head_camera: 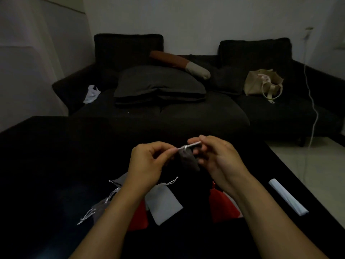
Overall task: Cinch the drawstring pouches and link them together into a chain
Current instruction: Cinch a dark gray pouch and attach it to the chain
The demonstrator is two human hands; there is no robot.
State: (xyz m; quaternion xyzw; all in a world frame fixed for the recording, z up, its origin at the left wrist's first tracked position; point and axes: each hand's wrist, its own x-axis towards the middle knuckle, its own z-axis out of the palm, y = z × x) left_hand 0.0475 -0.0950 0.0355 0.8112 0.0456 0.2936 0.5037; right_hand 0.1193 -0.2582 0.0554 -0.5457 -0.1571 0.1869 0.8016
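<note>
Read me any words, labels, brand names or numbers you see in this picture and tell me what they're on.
None can be read.
The pouches on the table, such as the light grey pouch, are plain.
The dark pouch held by the left hand and right hand shows no print.
The tote bag on the sofa is too dim to tell.

Head view, down over hands (183, 157)

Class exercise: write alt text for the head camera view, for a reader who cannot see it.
Two hands hold a dark grey drawstring pouch above a black table, the left hand and right hand each pinching its white cord. Grey and red pouches lie below; a dark sofa stands behind.
</note>
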